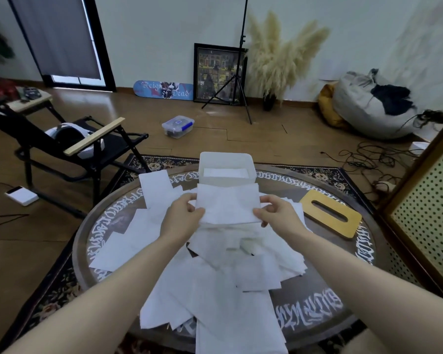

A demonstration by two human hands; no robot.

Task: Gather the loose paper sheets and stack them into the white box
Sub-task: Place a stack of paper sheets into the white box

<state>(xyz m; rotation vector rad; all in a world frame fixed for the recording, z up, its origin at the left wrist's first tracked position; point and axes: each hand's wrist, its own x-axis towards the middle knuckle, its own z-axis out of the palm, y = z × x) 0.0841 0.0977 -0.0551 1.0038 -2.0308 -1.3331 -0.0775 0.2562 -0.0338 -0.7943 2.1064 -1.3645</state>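
Left hand (183, 217), right hand (276, 213) pinch paper sheet (228, 204); skateboard (163, 90) reads "Reign of Dead".

White box (226, 172) at the table's (343, 284) far edge: mouth open upward and unobstructed from above, sheets already lying flat on its floor; the held sheet (226, 206), gripped at its side edges by left hand (183, 217) and right hand (276, 213), hangs just in front of the near wall, which stands between sheet and interior. Right of the box, a yellow slotted lid (330, 213) occupies the tabletop; bare tabletop shows between the two. Loose sheets (215, 277) cover table centre and left.
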